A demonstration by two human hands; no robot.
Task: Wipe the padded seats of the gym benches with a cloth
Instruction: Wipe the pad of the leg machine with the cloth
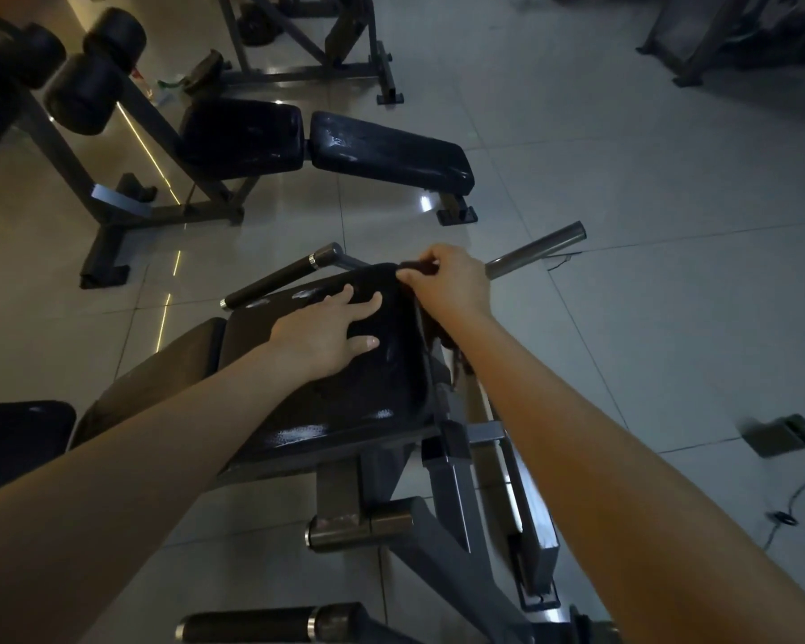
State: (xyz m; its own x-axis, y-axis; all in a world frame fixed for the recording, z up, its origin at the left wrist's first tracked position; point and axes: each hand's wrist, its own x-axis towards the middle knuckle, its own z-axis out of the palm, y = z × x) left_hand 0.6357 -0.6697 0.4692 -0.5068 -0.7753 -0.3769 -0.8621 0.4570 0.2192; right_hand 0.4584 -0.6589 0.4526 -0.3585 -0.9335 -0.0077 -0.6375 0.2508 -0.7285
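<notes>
Pressing flat on the padded seat (345, 388), the left hand (331, 334) lies open, apparently steadying it. At the seat's far corner, the right hand (447, 283) pinches the dark cloth (417, 267), seemingly to reposition it.

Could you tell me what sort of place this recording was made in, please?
Most likely a gym floor. A padded bench stands on pale floor tiles, foam roller pads sit on a steel frame at left, and the nearer padded seat has grip handles beside it.
</notes>
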